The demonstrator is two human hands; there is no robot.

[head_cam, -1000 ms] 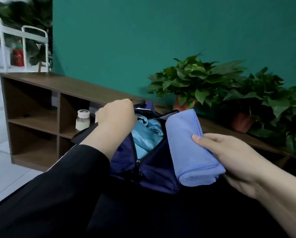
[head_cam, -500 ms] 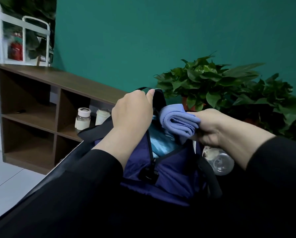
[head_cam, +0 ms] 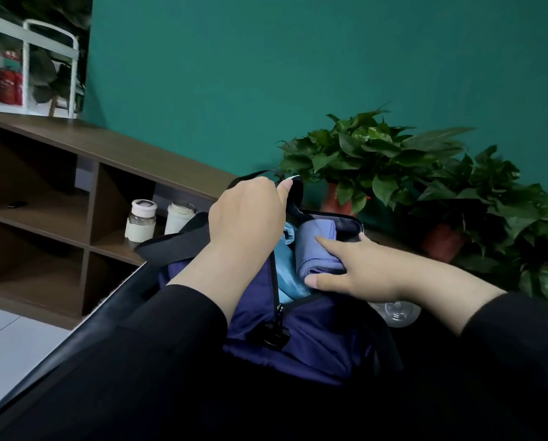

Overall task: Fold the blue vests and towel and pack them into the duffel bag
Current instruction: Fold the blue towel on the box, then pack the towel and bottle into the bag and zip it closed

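The navy duffel bag (head_cam: pixel 314 338) sits on a black surface with its zip open. My left hand (head_cam: pixel 247 214) grips the bag's black strap and holds the left side of the opening up. Inside, the folded light-blue vests (head_cam: pixel 287 272) lie at the left. The rolled periwinkle towel (head_cam: pixel 317 246) lies in the opening to the right of them. My right hand (head_cam: pixel 355 268) holds the towel, the forefinger laid along its top and the thumb under its near end.
A clear plastic bottle (head_cam: pixel 399 311) lies just right of the bag. A brown cubby shelf (head_cam: pixel 85 173) stands at the left with two small jars (head_cam: pixel 140 224) on it. Potted plants (head_cam: pixel 374 160) line the teal wall behind the bag.
My right hand has carried the towel from beside the bag, over its rim and down into the opening. My left hand has lifted the strap higher.
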